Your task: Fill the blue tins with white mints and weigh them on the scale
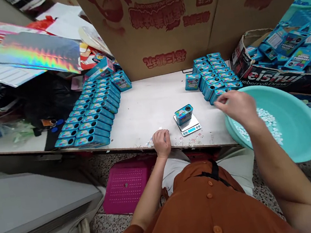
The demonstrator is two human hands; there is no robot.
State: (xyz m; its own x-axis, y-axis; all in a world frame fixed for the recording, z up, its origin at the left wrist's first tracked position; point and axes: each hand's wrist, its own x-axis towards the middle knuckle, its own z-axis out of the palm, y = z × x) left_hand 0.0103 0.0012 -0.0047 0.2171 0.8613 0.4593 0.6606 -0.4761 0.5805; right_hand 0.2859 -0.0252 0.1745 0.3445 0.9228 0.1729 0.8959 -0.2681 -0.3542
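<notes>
Scale [193, 128] and blue tin [184, 116] sit near the front edge of the counter [148, 104], right of its middle, the tin standing on the weighing plate with a dark round spot on its upper face. My left grip [161, 143] rests at the front edge, left of the scale, its fingers curled inward. My right grip [238, 107] is over the left rim of the turquoise basin [302, 120], fingers bent and drawn together, pointing left near the closest tin of the right-hand group [214, 76]. From this angle I cannot tell whether either grip encloses anything. White pellets [271, 124] lie in the basin, which juts past the counter's front edge. Small printed scraps [194, 140] are strewn along that edge, just in front of the scale. Two long rows of blue tins [94, 113] run from the front edge toward the back on the left. A large cardboard box [162, 41] stands along the back edge, and to its right a carton [272, 76] holds more blue tins in a jumble.
</notes>
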